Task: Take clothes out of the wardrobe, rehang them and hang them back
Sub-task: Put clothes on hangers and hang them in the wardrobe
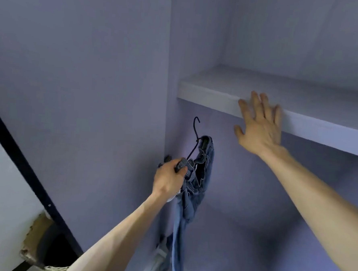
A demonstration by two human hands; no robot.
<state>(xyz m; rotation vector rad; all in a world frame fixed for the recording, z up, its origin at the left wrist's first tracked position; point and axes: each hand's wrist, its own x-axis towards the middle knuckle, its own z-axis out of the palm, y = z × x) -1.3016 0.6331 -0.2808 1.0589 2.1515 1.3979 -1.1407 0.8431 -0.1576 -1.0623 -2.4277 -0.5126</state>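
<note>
Fingers (181, 171) of the left hand (168, 179), at lower centre of the frame, are curled round the dark body of a hanger (181, 163) and grip it. The hanger's thin hook rises up and to the right above the knuckles, free of any rail. A pair of blue jeans (207, 158) is fixed on the hanger. The waistband is bunched just right of the hand, and the legs hang straight down to the bottom edge of the frame. Something white shows just under the left wrist; it is too hidden to tell what it is.

The right hand (260, 127), right of centre and higher, is spread wide with straight fingers and holds nothing. It lies over the front edge of a pale shelf (214, 89). It is blurred, so whether it touches the edge cannot be told.

The shelf runs from the middle of the frame to the right edge, inside a lilac wardrobe. The wardrobe's side wall (93, 77) fills the upper left. A small dark fitting (168, 157) sits on that wall just above the left hand. At the far left a black strip (16, 144) runs diagonally, and below it, in the lower left corner, is a ragged brown hole (34, 243).
</note>
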